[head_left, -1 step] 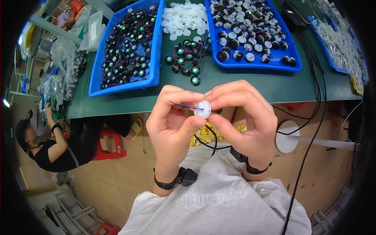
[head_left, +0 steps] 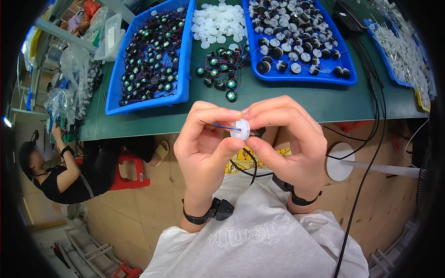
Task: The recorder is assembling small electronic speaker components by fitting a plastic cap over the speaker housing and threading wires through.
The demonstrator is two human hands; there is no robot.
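Note:
Just beyond the table's near edge, a white plastic disc (head_left: 240,129) is pinched between my two hands. My left hand (head_left: 204,143) is closed, its thumb and fingertips on the disc's left side. Thin blue and dark wires (head_left: 220,125) run out of the disc through the gap in this hand. My right hand (head_left: 289,139) is closed against the other side. A dark part (head_left: 257,133) shows between its thumb and fingers, mostly hidden, and a reddish wire seems to lead to it.
A blue tray (head_left: 184,76) of black round components with wires stands left. Another blue tray (head_left: 308,79) holds black parts with white discs. Between them lie loose white discs (head_left: 219,21) and wired components (head_left: 224,67). Black cables (head_left: 371,148) hang at right. A person (head_left: 65,173) sits at left.
My right fingers have shifted very slightly, and more of the dark part shows between them. The white disc stays in nearly the same place.

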